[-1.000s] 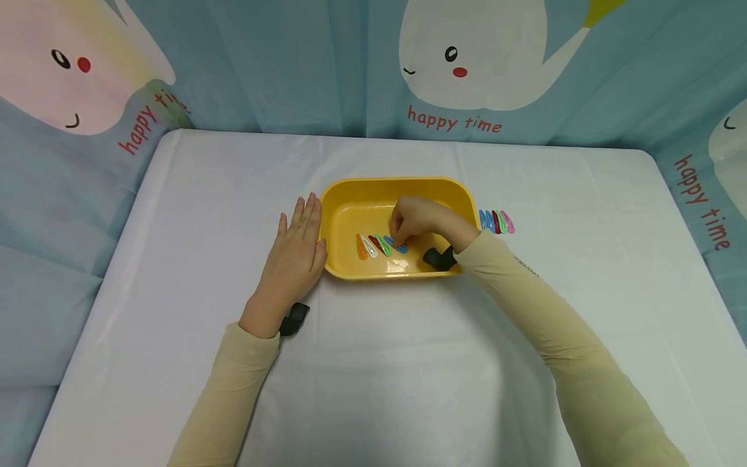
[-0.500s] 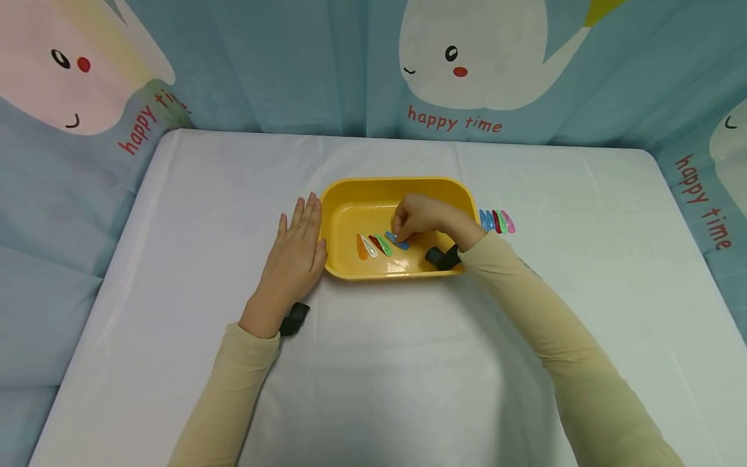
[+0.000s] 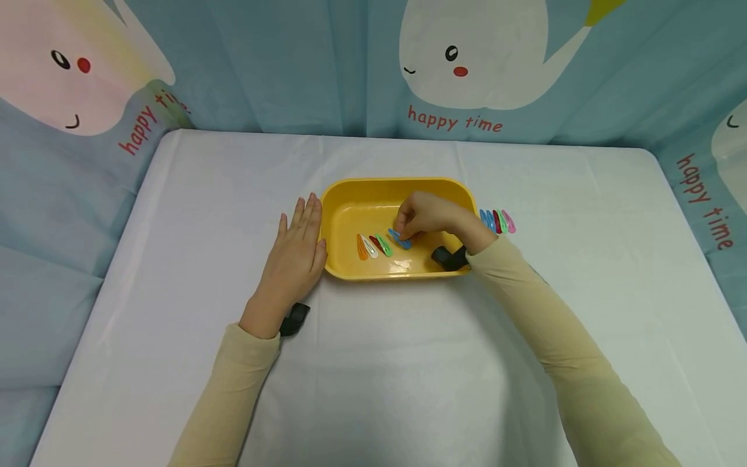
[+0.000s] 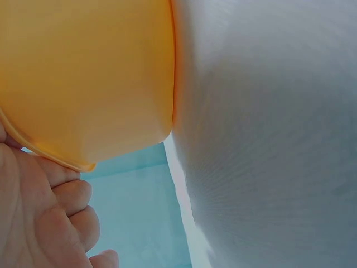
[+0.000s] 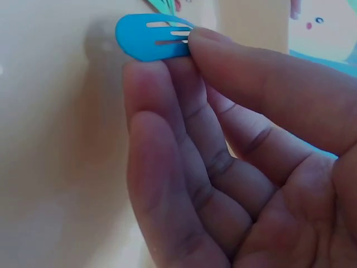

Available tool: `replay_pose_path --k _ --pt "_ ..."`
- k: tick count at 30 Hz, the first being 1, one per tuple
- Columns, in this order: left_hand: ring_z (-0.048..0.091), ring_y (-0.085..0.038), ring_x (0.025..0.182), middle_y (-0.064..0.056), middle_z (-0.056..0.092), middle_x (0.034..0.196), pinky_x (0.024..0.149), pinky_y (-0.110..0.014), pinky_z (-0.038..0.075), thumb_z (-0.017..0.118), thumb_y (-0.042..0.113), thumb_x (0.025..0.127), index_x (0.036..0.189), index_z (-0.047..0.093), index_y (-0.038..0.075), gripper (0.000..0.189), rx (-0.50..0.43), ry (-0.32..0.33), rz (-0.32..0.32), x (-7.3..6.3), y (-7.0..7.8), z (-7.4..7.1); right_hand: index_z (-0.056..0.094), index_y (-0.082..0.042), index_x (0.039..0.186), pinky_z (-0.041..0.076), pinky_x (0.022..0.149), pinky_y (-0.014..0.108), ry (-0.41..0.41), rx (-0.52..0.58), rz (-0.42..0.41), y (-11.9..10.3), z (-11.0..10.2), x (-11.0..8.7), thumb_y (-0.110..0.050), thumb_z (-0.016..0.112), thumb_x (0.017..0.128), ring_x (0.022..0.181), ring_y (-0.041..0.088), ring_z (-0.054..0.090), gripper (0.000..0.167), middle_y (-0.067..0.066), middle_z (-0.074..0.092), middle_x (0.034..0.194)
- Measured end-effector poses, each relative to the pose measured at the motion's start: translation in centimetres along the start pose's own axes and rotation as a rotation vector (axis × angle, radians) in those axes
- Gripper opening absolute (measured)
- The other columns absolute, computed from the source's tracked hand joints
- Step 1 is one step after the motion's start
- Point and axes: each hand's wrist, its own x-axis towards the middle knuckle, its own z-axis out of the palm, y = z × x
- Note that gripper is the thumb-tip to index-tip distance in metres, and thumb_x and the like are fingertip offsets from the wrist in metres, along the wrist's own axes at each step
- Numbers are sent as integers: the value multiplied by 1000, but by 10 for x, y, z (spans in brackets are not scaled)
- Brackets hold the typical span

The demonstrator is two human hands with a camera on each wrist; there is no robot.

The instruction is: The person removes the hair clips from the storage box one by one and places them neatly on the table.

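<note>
A yellow tray (image 3: 344,194) stands on the white table. My left hand (image 3: 293,256) lies along its left end with straight fingers; in the left wrist view the fingers touch the tray's rim (image 4: 53,156). Inside the tray, my right hand (image 3: 430,213) pinches a blue hair clip (image 5: 148,38) between thumb and fingertips, just over the tray floor. To its left lie an orange hair clip (image 3: 362,247), a white hair clip (image 3: 369,246), a red hair clip, partly covered, and a green hair clip (image 3: 383,244), side by side and slanted.
Outside the tray, against its right end, a row of several hair clips (image 3: 497,221) in blue, red, green and pink lies on the table (image 3: 373,376). A blue curtain (image 3: 327,71) with whale prints hangs behind the far edge.
My right hand has shifted slightly right and away from me, carrying the blue hair clip farther from the green one. The left hand and the tray stay where they were.
</note>
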Motion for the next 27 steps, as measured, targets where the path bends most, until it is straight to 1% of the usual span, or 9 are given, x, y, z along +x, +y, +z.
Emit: replay_pose_path --k 6,10,12,15,18,22,27 --pt "3 -25 144 -12 10 156 113 -50 4 30 22 99 150 12 -1 58 0 -2 1 0 0 0 66 4 82 46 63 26 13 47 -38 -1 -4 -8 1 67 82 65 16 51 3 4 62 71" --pt "3 -24 144 -12 10 156 113 -50 4 30 22 100 150 12 -1 58 0 -5 2 0 0 0 66 4 82 49 64 25 24 86 -44 -2 -7 -14 1 66 83 65 14 53 3 3 64 70" --pt "3 -24 144 -12 10 156 113 -50 4 30 22 100 150 12 -1 58 -1 -7 3 0 0 0 65 4 82 51 67 27 30 108 -37 -2 -9 -18 1 66 84 66 15 56 4 3 64 70" --pt "2 -24 144 -12 9 156 113 -50 4 31 21 100 150 12 -1 58 -1 -11 4 0 0 0 65 4 82 54 72 31 42 137 -23 -1 -11 -23 0 66 84 69 18 60 4 5 65 70" --pt "2 -24 144 -11 9 156 113 -49 4 31 21 100 150 11 -1 58 -3 -17 2 0 0 -1 65 3 82 54 75 34 60 163 -11 0 -13 -28 -1 66 84 74 24 63 5 6 66 71" --pt "1 -23 144 -11 9 156 113 -49 4 30 21 100 150 11 -1 58 -3 -23 0 0 1 -1 66 3 83 54 75 34 82 184 -16 4 -16 -35 -3 66 85 77 31 63 6 7 67 72" --pt "3 -25 144 -13 10 156 113 -49 5 30 20 99 149 13 -3 58 -6 -21 2 -1 2 -2 65 3 83 53 74 35 107 204 -37 10 -19 -44 -5 67 85 76 33 62 8 7 67 73"
